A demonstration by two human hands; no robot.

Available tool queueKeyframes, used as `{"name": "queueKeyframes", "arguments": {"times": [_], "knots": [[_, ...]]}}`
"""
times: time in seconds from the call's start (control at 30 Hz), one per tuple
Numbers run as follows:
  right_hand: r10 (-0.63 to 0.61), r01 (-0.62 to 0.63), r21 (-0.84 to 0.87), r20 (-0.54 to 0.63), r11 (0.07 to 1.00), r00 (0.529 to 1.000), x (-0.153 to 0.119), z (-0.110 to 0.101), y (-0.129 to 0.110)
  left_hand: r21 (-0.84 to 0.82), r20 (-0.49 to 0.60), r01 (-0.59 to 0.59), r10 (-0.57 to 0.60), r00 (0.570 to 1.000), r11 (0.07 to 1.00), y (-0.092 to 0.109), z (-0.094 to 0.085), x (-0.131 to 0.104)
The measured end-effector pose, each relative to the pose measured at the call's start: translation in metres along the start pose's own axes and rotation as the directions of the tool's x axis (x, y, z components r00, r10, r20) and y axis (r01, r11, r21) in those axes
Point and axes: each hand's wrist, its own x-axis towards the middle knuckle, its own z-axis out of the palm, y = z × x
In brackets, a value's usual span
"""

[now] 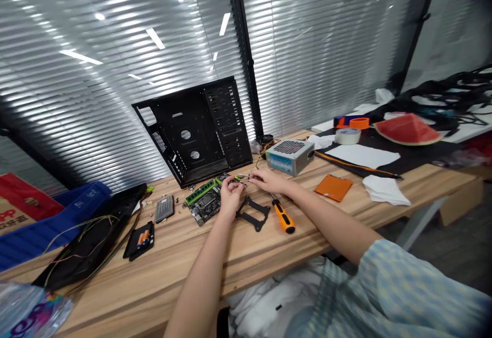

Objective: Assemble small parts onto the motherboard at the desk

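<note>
On the wooden table lies a green and black circuit board (207,203). My left hand (231,194) is at the board's right side, fingers bent together around something too small to make out. To its right, my right hand (265,179) pinches a thin, light-coloured piece whose kind is unclear. A black X-shaped bracket (253,214) lies flat just in front of both hands. Beside it rests an orange and black screwdriver (283,217), beneath my right wrist. Behind the board stands an open black computer case (196,128).
A silver power supply (291,156) sits right of the case, with an orange pouch (333,188) nearer the edge. At left are a grey drive (164,208), a black tray with batteries (139,240) and a blue bin (57,220). Tape (348,136) lies at right.
</note>
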Motion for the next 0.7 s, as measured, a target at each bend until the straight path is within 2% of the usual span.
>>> {"name": "queueKeyframes", "arguments": {"times": [0.13, 0.27, 0.4, 0.53, 0.6, 0.7], "knots": [[0.046, -0.048, -0.053, -0.046, 0.997, 0.998, 0.001, 0.005, 0.003, -0.042, 0.04, 0.055, -0.054, 0.998, 0.998, 0.007, 0.004, -0.005], [0.092, -0.092, 0.0, -0.1, 0.996, 0.991, 0.003, 0.007, 0.002, -0.049, 0.065, 0.098, -0.094, 0.993, 0.994, 0.009, 0.006, -0.006], [0.176, -0.153, 0.208, -0.094, 0.966, 0.98, 0.005, 0.007, -0.003, -0.009, 0.082, 0.124, -0.123, 0.989, 0.992, 0.007, 0.005, -0.004], [0.223, -0.185, 0.408, -0.046, 0.894, 0.974, 0.004, 0.005, -0.008, -0.009, 0.077, 0.08, -0.079, 0.994, 0.997, 0.002, 0.005, -0.002], [0.214, -0.174, 0.405, -0.057, 0.898, 0.975, 0.004, 0.005, -0.009, -0.022, 0.069, 0.057, -0.055, 0.996, 0.998, -0.001, 0.006, -0.001], [0.18, -0.149, 0.307, -0.075, 0.94, 0.981, 0.003, 0.004, -0.008, -0.02, 0.056, 0.041, -0.04, 0.998, 0.999, -0.004, 0.006, 0.0]]}}
